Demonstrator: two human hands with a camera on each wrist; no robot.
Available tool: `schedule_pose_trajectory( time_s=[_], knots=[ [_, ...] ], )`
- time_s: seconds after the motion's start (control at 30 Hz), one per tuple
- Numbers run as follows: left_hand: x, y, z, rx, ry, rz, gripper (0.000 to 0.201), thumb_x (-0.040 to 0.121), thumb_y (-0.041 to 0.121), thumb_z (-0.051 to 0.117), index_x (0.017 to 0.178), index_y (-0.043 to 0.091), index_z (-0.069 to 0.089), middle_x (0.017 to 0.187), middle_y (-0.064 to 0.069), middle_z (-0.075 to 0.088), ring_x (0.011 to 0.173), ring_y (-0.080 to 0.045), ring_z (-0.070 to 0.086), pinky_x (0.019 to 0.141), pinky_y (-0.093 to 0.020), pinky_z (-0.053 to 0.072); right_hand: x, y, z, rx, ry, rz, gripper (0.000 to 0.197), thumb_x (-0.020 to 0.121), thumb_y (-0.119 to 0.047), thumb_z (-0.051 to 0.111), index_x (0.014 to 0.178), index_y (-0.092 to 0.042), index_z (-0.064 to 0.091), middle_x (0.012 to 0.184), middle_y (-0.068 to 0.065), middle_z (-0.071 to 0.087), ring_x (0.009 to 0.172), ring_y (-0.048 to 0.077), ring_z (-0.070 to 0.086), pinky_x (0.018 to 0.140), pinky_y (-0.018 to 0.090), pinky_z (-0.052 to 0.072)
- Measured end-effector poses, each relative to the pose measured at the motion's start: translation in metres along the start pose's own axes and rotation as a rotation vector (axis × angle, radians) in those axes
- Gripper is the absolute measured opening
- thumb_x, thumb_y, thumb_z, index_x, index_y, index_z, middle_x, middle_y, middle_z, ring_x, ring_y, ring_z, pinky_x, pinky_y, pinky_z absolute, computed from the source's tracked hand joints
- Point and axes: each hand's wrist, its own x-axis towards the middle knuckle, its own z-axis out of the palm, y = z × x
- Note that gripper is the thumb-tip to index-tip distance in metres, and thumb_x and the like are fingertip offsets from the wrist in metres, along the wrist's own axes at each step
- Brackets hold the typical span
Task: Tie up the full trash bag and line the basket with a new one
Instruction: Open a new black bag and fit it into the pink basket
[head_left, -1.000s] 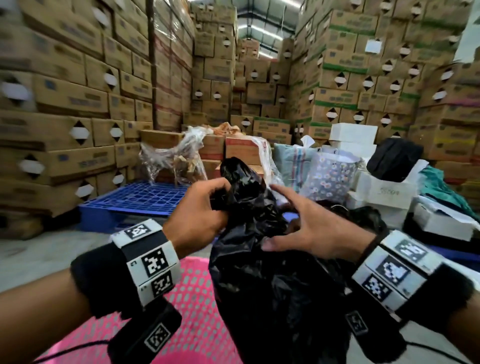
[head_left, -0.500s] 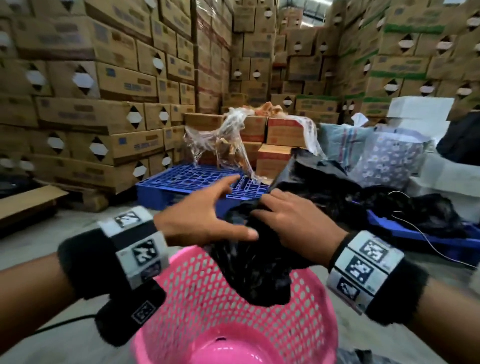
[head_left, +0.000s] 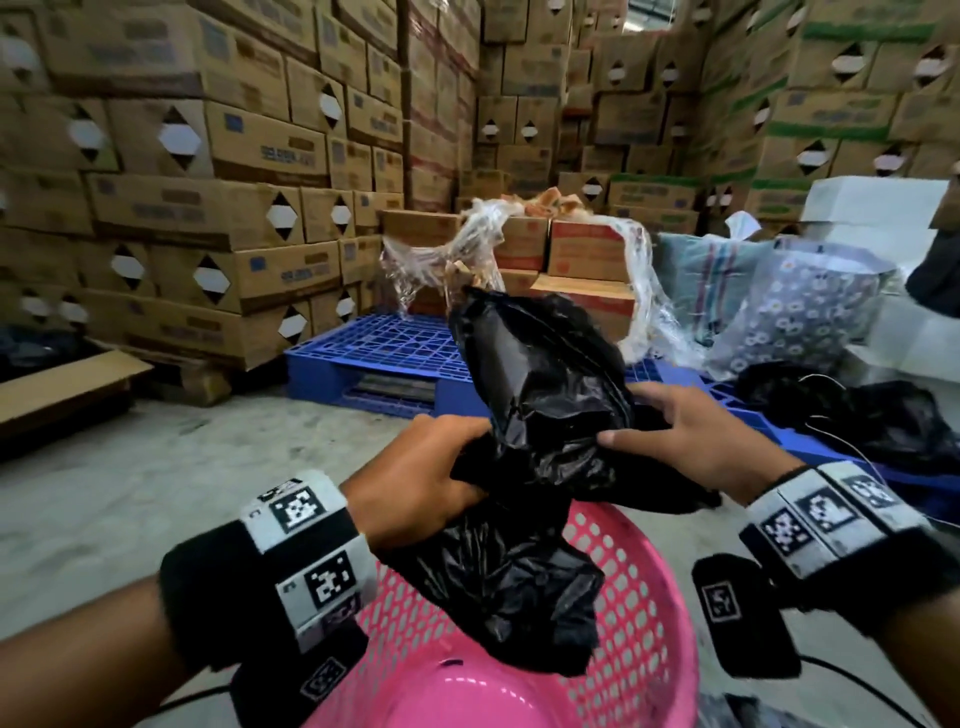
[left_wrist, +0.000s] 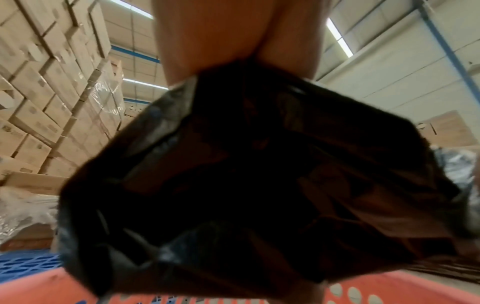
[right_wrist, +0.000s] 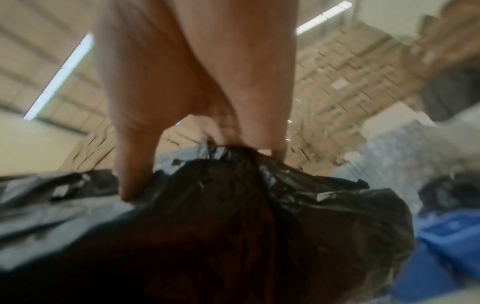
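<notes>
One pink basket (head_left: 639, 613) stands on the floor, and two hands meet just above it: the left hand (head_left: 415, 478) and the right hand (head_left: 696, 441), both gripping one black trash bag (head_left: 540, 415). A second black bag (head_left: 893, 426) lies to the right of the basket, on the one blue pallet (head_left: 384, 353) behind it. Behind the basket, the stacked cardboard boxes (head_left: 218, 213) are too many to count.
</notes>
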Motion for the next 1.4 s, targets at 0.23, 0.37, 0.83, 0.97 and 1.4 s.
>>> schedule_pose_trajectory(
  time_s=[0.23,0.37,0.83,0.97,1.4],
  knots=[
    [-0.005,0.018,-0.037,0.199,-0.199,-0.299,0.061,0.066,0.059,0.067,0.113,0.023,0.054,0.108,0.005,0.062,0.098,-0.012,0.059,0.089,-0.034,0.051,-0.002,-0.015,0.024,-0.251,0.149,-0.453,0.023,0.080,-0.001,0.068,0.068,-0.018,0.060,0.062,-0.007,0.060,0.060,0.000,0.054,0.055,0.016,0.039],
    [-0.004,0.016,-0.055,0.348,-0.030,0.099,0.077,0.069,0.048,0.070,0.135,0.025,0.037,0.136,0.006,0.047,0.126,-0.012,0.040,0.104,-0.030,0.034,-0.027,-0.028,0.047,-0.332,0.029,-0.560,0.008,0.079,-0.002,0.066,0.080,-0.009,0.064,0.074,0.004,0.067,0.068,0.009,0.059,0.059,0.028,0.044],
    [-0.054,-0.025,-0.020,0.694,-0.622,0.211,0.014,0.081,0.032,0.057,0.087,0.020,0.055,0.089,-0.006,0.069,0.090,-0.033,0.060,0.081,-0.042,0.048,-0.064,0.008,0.056,-0.582,-0.403,-0.413,0.010,0.082,-0.021,0.065,0.091,-0.022,0.068,0.084,-0.012,0.068,0.078,0.007,0.061,0.071,0.034,0.052],
    [-0.063,-0.028,-0.029,0.650,-0.663,0.130,0.012,0.085,0.030,0.056,0.089,0.018,0.055,0.089,-0.006,0.066,0.087,-0.031,0.059,0.069,-0.042,0.048,-0.064,0.009,0.051,-0.580,-0.372,-0.470,0.014,0.078,-0.023,0.060,0.085,-0.021,0.071,0.087,-0.004,0.072,0.081,0.016,0.067,0.071,0.037,0.054],
    [-0.078,-0.021,-0.033,0.550,-0.606,0.218,0.011,0.092,0.036,0.047,0.091,0.025,0.048,0.091,-0.005,0.065,0.082,-0.027,0.059,0.065,-0.039,0.046,-0.061,-0.012,0.077,-0.546,-0.607,-0.365,0.009,0.082,-0.011,0.064,0.075,-0.015,0.067,0.065,-0.001,0.066,0.060,0.010,0.057,0.060,0.020,0.042]
  ],
)
